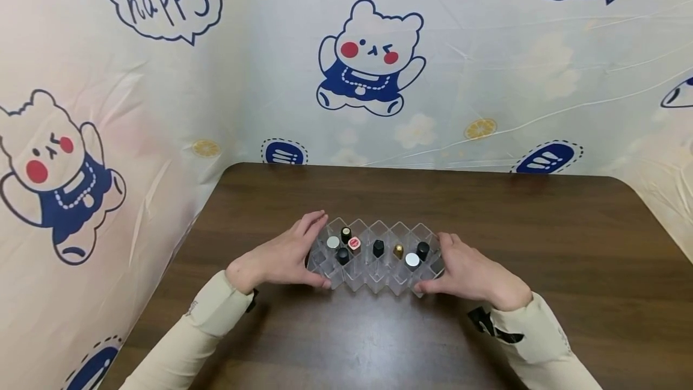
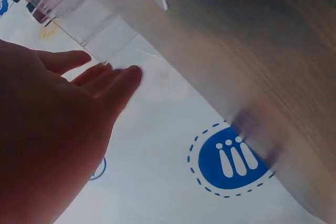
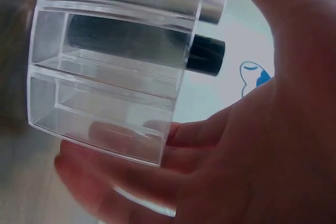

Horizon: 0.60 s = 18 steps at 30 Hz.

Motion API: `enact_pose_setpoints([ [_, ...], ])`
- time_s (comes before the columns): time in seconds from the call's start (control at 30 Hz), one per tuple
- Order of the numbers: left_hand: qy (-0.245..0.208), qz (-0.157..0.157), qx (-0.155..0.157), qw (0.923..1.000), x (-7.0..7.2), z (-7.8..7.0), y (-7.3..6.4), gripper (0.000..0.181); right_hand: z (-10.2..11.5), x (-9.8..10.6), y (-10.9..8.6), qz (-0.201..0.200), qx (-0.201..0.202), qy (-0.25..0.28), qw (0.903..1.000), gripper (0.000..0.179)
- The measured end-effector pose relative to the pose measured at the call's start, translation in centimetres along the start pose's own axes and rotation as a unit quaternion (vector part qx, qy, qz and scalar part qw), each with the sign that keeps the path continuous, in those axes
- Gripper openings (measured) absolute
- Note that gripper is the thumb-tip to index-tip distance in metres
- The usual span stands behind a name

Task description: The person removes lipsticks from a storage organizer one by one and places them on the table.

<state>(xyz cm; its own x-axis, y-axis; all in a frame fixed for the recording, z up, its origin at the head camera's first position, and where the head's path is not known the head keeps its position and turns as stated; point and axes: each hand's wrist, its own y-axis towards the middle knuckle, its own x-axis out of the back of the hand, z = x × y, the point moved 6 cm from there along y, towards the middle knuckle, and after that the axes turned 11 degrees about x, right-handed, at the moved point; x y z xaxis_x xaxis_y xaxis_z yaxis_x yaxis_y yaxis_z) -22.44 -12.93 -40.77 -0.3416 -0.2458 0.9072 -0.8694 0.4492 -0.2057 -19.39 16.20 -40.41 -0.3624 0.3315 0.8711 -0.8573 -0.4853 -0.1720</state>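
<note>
Head view: the clear organizer (image 1: 377, 281) is positioned over the worktop (image 1: 325, 342); contact beneath its base cannot be confirmed. The grip of the left hand (image 1: 287, 253) spans the organizer's left end, thumb at the near side, fingers at the far side. The grip of the right hand (image 1: 471, 266) spans its right end likewise. Organizer cells contain a white-capped container (image 1: 412, 260), a gold-topped item (image 1: 398, 251), a pink-topped tube (image 1: 354, 244) and several dark-capped items (image 1: 378, 248); cell walls obscure their lower parts.

Left wrist view: the organizer is cut off at the top. The left grip is partly curled, fingertips at the organizer's corner; holding pressure cannot be determined.

Right wrist view: the right grip is curled around the organizer's end, some fingers visible through its wall. A black-capped bottle (image 3: 206, 55) occupies one organizer cell; print on the container beside it is illegible
</note>
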Motion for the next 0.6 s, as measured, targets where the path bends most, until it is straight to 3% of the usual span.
enact_pose_setpoints([
  [0.13, -0.025, -0.011, 0.001, 0.9996, 0.1, -0.4, 0.2, 0.124, -0.1, 0.7, -0.1, -0.008, 0.009, 0.022, 0.9997, 0.11],
  [0.23, -0.033, -0.024, 0.007, 0.9991, 0.1, -0.7, 0.4, 0.123, -0.2, 1.6, -0.2, -0.032, 0.038, 0.041, 0.998, 0.104],
  [0.47, -0.011, -0.058, 0.032, 0.9977, -0.6, -1.2, 0.4, 0.12, -1.1, 3.8, -0.5, -0.134, 0.105, 0.092, 0.981, 0.06],
  [0.6, -0.002, -0.067, 0.037, 0.9971, -0.8, -1.4, 0.3, 0.12, -1.5, 4.1, -0.6, -0.161, 0.125, 0.098, 0.9741, 0.039],
])
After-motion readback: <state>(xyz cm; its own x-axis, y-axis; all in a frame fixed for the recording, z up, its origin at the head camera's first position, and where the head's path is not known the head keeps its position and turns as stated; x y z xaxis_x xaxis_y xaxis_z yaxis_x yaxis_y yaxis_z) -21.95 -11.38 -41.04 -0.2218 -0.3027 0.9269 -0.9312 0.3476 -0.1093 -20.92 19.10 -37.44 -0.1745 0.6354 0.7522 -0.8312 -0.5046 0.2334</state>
